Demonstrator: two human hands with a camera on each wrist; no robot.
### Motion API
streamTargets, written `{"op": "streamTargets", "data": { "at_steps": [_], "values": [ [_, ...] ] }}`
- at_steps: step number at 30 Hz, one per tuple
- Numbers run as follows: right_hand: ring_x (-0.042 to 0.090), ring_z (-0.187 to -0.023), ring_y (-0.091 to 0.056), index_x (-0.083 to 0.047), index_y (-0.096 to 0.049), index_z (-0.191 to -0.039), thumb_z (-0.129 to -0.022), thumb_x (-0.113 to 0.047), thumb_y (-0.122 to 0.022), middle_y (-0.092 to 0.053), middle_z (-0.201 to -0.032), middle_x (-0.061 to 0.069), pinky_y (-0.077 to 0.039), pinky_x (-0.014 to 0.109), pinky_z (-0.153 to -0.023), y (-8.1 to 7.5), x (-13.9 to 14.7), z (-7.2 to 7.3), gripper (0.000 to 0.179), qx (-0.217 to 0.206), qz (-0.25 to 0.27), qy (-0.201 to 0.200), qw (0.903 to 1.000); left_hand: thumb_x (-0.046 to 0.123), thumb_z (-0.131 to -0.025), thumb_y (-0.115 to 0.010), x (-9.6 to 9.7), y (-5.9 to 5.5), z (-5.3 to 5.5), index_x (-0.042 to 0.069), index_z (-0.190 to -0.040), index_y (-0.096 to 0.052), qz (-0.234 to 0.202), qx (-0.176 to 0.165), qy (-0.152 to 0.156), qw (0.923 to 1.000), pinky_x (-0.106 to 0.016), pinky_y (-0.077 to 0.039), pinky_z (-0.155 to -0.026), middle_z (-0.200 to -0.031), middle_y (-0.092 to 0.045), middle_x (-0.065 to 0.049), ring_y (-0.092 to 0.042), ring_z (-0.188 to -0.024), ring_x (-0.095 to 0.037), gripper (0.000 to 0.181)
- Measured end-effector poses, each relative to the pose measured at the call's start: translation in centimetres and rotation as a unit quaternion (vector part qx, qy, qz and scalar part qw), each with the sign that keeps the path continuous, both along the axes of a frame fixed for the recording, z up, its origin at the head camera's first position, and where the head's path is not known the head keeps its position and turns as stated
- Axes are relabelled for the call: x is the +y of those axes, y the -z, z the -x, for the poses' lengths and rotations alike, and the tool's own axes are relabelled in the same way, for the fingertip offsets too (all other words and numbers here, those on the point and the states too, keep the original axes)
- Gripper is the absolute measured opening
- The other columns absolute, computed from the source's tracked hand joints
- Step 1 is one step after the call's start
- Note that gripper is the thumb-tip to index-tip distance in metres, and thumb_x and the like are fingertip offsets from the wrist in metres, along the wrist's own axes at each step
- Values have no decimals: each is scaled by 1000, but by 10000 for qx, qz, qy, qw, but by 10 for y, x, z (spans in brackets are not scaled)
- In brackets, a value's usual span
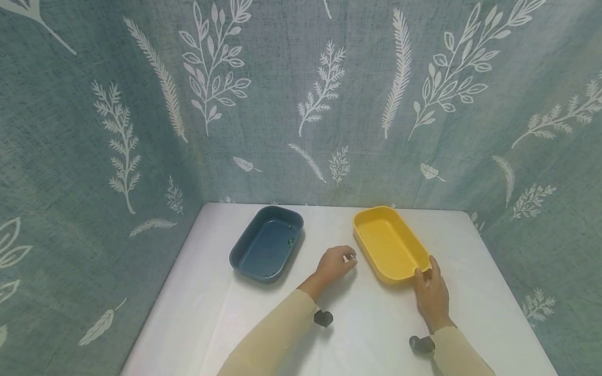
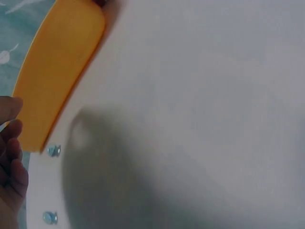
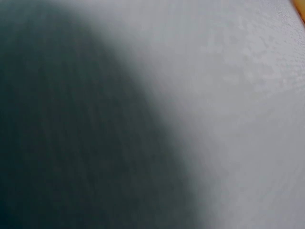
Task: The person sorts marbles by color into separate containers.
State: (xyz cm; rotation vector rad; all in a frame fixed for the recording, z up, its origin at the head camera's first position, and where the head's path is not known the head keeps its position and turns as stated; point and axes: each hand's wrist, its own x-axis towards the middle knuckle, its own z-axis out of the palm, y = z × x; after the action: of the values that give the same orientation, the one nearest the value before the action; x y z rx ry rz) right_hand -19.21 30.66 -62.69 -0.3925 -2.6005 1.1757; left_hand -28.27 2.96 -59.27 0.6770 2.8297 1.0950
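My left hand (image 1: 336,262) is beside the left wall of the yellow tray (image 1: 385,243), its fingers bent and fingertips close together. A tiny pale thing (image 1: 354,256) shows at those fingertips; whether they pinch it is unclear. In the left wrist view, the left fingers (image 2: 10,136) are at the left edge, with two small light-blue pieces like push pins (image 2: 53,150) on the table close by. My right hand (image 1: 431,295) holds the tray's near right corner between thumb and fingers. In the right wrist view, only a bit of yellow tray (image 3: 300,7) shows; the hand is out of sight.
A dark blue tray (image 1: 268,248) stands on the left of the white table (image 1: 357,334), with several tiny green things (image 1: 291,242) inside by its walls. A patterned cloth (image 1: 282,104) hangs behind the table and along both sides.
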Motion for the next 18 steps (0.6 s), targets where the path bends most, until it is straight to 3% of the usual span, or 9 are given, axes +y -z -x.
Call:
{"op": "streamTargets", "data": {
  "at_steps": [6,12,18],
  "values": [
    [50,-129,-36,-18,-10,-157,-103,-43,-38,-39,-145,28,-26,67,-104,0,1,1,66,-81,11,2,10000,27,-91,-68,14,-7,-3,18,-106,-71,-13,-63,-9,10000,-25,-48,-67,-90,-67,13,-57,-75,-3,18],
    [49,-130,-37,-18,-11,-157,-103,-43,-40,-40,-144,28,-27,65,-105,2,2,2,66,27,-2,23,10000,25,-90,-69,28,-14,-5,19,-107,-71,-187,-284,39,9994,-19,-48,-66,-91,-66,13,-56,-74,-2,18],
    [48,-130,-37,-19,-10,-157,-103,-44,-39,-40,-145,27,-27,65,-105,4,2,3,66,-1,-5,62,10000,24,-90,-69,39,-22,-7,17,-109,-71,-146,-280,140,9994,-17,-46,-66,-92,-66,12,-55,-74,-2,21]
  ]
}}
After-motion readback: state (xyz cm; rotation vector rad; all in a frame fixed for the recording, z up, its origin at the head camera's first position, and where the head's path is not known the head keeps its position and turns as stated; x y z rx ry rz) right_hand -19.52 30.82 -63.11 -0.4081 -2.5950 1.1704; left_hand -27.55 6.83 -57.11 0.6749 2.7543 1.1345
